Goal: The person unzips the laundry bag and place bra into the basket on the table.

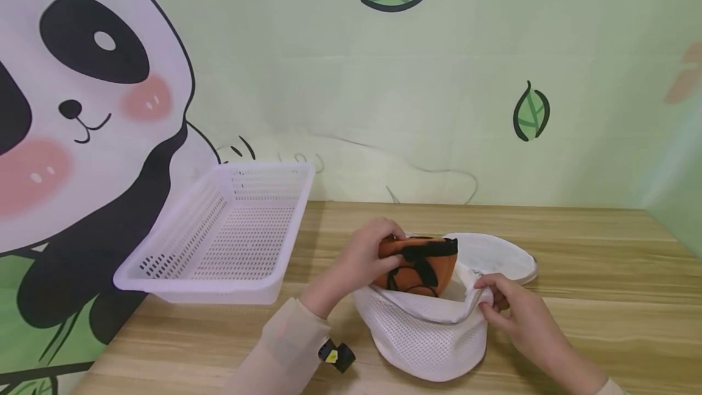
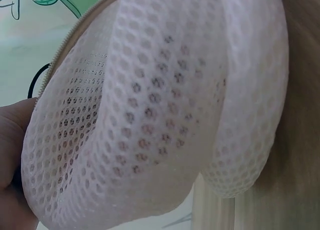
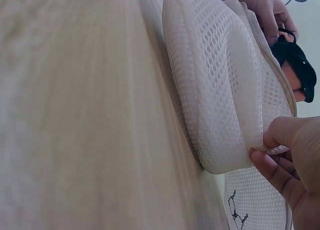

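A white mesh laundry bag (image 1: 428, 340) stands on the table with its top unzipped and its round lid (image 1: 493, 255) folded back. Over the opening, my left hand (image 1: 364, 258) grips an orange cloth item with black print and a black edge (image 1: 422, 270), thumb in front and fingers behind. The cloth's lower part sits behind the bag's near rim. In the right wrist view, a black loop and dark trim show on the cloth (image 3: 295, 72). My right hand (image 1: 518, 316) pinches the bag's right rim between thumb and fingers. Honeycomb mesh fills most of the left wrist view.
A white plastic basket (image 1: 290, 218) with slotted sides stands at the left of the wooden table (image 1: 592, 309). Behind the table hangs a green backdrop (image 1: 307, 78) with a panda and leaves. A small black piece (image 1: 343, 356) sits by the left sleeve.
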Demonstrator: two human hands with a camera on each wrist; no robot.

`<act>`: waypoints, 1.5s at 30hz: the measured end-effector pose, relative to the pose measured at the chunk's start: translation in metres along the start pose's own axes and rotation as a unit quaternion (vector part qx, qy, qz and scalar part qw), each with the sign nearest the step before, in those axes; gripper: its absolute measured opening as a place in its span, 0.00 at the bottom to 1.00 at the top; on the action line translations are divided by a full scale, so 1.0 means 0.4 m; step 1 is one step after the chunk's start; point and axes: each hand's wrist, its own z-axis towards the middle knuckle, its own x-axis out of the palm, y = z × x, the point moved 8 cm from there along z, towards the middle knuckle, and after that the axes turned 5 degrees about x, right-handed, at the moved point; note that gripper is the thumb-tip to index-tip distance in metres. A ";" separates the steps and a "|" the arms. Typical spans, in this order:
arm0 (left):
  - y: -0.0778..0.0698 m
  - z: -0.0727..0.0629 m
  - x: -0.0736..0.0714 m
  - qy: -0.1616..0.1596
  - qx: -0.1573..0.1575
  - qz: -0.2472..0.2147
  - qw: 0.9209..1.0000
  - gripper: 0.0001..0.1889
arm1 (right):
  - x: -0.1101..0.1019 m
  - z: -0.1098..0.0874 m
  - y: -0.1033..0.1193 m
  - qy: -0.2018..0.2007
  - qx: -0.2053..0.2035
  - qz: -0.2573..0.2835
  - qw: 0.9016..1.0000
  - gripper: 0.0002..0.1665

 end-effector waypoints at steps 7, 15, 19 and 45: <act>0.005 -0.002 -0.017 -0.031 -0.013 -0.001 0.999 0.12 | 0.001 0.002 0.001 0.001 -0.002 -0.005 1.000 0.20; -0.007 -0.006 -0.045 -0.078 -0.012 0.010 0.997 0.13 | 0.004 0.003 -0.005 0.005 0.009 -0.007 1.000 0.20; -0.014 -0.007 -0.064 -0.118 -0.004 0.008 0.993 0.13 | 0.003 0.002 -0.005 0.002 0.005 -0.005 1.000 0.20; -0.046 -0.019 -0.143 -0.234 0.022 -0.014 0.972 0.14 | 0.003 -0.001 -0.006 0.012 0.019 0.000 1.000 0.19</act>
